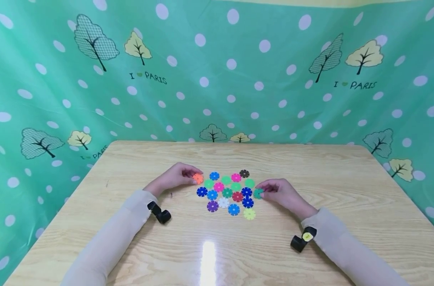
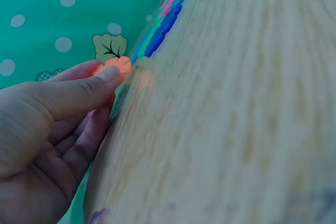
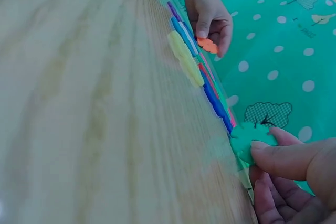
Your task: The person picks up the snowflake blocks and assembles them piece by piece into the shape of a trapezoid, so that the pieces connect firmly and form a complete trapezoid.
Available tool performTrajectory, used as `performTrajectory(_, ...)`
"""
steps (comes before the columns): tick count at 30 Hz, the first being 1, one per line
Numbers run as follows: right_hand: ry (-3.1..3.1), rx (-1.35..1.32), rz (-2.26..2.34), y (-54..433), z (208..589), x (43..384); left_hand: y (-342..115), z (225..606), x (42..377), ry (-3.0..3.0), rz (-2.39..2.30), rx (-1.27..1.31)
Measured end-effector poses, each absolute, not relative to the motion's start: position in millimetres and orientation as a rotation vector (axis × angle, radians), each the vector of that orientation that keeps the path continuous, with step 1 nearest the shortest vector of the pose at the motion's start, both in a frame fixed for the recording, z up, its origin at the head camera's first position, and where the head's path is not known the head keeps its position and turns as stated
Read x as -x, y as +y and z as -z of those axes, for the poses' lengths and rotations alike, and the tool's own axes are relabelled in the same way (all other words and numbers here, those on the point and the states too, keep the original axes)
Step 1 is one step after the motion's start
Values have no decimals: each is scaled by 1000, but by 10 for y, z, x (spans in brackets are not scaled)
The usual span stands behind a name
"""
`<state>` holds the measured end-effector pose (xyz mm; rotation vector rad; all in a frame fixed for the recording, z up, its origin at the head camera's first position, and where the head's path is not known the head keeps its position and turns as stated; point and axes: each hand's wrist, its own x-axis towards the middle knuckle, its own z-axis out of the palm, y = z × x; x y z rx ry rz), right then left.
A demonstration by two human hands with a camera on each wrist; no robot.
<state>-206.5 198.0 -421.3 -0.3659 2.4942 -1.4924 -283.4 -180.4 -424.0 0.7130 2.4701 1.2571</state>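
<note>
Between thumb and fingers my left hand (image 1: 177,176) pinches an orange notched plastic disc (image 1: 198,178) at the left side of a spread of discs. In the left wrist view the orange disc (image 2: 119,66) is tilted, held above the wood. My right hand (image 1: 279,191) pinches a green notched disc (image 1: 258,193) at the spread's right side; the right wrist view shows this green disc (image 3: 251,141) raised on edge under the thumb. Between the hands lie several flat discs, among them a purple one (image 1: 212,206), a white one (image 1: 223,202), a red one (image 1: 237,196) and a yellow one (image 1: 249,213).
The discs lie on a wood-grain table (image 1: 159,250) with a bright light reflection near its front. A green dotted curtain (image 1: 217,87) hangs behind the table and along its sides. Black wrist cameras (image 1: 159,212) are strapped over both sleeves.
</note>
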Motion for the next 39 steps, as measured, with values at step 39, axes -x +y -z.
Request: performTrajectory(39,2559,290,1874,1701,3928,2136,-1004,3721,2314,2148,-1982,-45)
